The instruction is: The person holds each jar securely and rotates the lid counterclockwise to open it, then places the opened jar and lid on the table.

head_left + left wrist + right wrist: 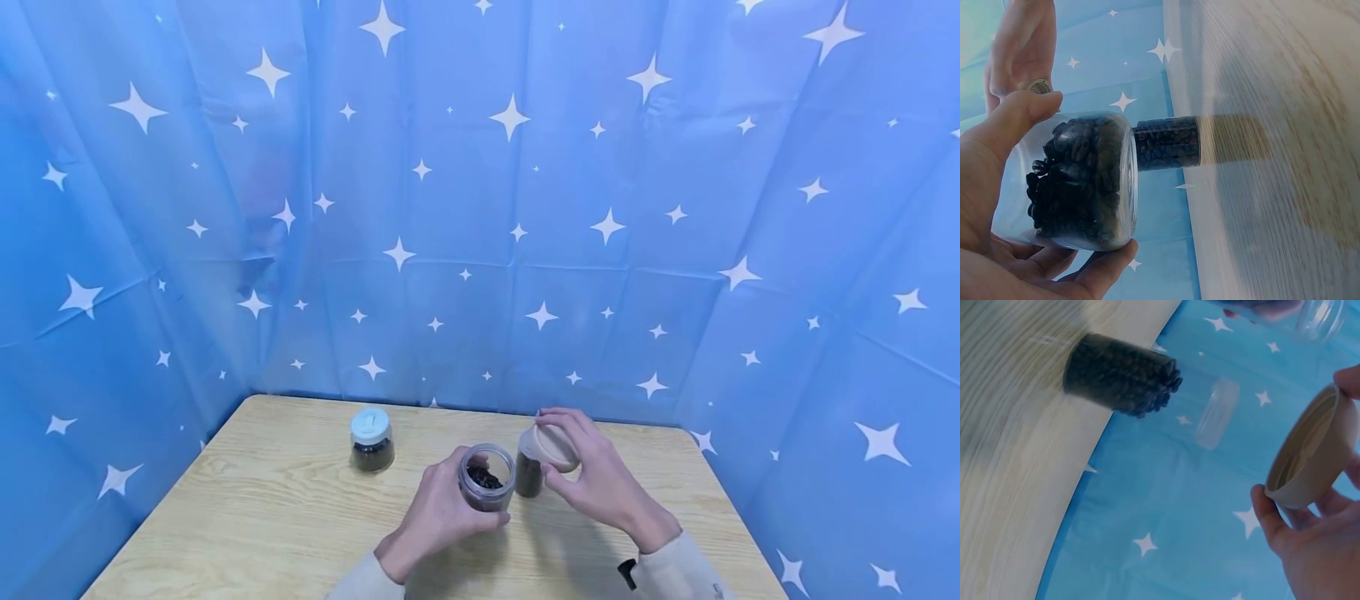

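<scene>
My left hand [448, 502] grips an uncapped clear jar [487, 498], partly filled with dark coffee beans [1079, 178], and holds it up off the table. In my right hand [600, 475] is a beige screw lid [555, 447], pinched at its rim by fingers and thumb; its threaded inside shows in the right wrist view [1307, 453]. Just behind and between the hands, a taller clear jar [528, 475] stands upright on the table, with dark beans in its lower part. A whitish translucent cap [1217, 414] is on its top.
At the back left of the wooden table [285, 500] stands a third jar [372, 454] of dark beans with a light blue lid [370, 425]. A blue curtain [465, 208] with white stars hangs behind the table and along both sides.
</scene>
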Demonstrator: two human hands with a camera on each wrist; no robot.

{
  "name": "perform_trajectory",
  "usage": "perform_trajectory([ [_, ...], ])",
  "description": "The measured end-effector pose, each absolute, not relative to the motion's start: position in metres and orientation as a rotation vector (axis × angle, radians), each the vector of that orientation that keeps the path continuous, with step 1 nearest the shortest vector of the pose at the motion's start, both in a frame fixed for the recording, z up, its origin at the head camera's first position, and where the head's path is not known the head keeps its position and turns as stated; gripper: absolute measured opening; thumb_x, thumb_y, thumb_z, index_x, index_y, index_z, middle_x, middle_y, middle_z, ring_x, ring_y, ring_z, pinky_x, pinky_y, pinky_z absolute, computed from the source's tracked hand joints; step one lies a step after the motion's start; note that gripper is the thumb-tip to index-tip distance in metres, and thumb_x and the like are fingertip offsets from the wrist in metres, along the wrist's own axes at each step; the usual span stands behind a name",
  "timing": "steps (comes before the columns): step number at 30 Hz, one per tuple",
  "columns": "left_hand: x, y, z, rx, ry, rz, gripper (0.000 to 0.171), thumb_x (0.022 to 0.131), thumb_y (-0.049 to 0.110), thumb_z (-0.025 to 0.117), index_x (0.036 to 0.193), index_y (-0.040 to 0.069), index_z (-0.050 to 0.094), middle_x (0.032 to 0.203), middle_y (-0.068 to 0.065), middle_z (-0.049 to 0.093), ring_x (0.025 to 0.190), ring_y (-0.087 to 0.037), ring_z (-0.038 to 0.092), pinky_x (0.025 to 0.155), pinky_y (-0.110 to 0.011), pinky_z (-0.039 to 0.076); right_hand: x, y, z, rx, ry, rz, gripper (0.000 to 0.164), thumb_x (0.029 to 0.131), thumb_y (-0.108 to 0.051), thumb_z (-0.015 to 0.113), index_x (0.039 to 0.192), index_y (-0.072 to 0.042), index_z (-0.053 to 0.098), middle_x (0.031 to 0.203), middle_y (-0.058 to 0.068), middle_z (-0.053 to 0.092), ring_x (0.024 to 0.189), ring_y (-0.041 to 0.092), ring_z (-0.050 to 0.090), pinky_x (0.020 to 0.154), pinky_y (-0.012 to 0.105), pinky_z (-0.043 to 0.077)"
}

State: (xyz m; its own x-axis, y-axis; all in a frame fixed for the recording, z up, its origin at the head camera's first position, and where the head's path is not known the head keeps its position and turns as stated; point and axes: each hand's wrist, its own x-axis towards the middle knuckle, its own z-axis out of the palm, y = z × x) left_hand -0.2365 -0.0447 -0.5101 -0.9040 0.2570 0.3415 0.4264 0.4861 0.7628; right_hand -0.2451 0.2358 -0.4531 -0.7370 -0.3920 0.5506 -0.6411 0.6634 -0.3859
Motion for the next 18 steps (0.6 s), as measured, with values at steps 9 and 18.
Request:
perform_trajectory([
  [9, -0.238, -0.046, -0.508, -0.579, -2.541, -1.404, 0.082, 0.071, 0.041, 0.112, 0.137, 0.015, 0.072, 0.126, -0.001, 0.085, 0.116, -0.017, 0.081, 0.105, -0.037, 0.065, -0.253, 0.25, -0.459, 0.704, -2.461, 0.75, 0.067, 0.09, -0.008, 0.091, 0.153, -0.012, 0.069, 0.16, 0.012, 0.068, 0.138, 0.034, 0.07, 0.102, 0.055, 0.069],
  [18, -0.236, -0.047, -0.507, -0.567, -2.534, -1.447, 0.079, 0.072, 0.038, 0.113, 0.136, 0.017, 0.072, 0.131, -0.006, 0.084, 0.12, -0.02, 0.081, 0.107, -0.037, 0.065, -0.257, 0.269, -0.468, 0.603, -2.505, 0.737, 0.067, 0.088, -0.008, 0.09, 0.152, -0.01, 0.069, 0.158, 0.012, 0.068, 0.138, 0.037, 0.07, 0.106, 0.063, 0.065],
])
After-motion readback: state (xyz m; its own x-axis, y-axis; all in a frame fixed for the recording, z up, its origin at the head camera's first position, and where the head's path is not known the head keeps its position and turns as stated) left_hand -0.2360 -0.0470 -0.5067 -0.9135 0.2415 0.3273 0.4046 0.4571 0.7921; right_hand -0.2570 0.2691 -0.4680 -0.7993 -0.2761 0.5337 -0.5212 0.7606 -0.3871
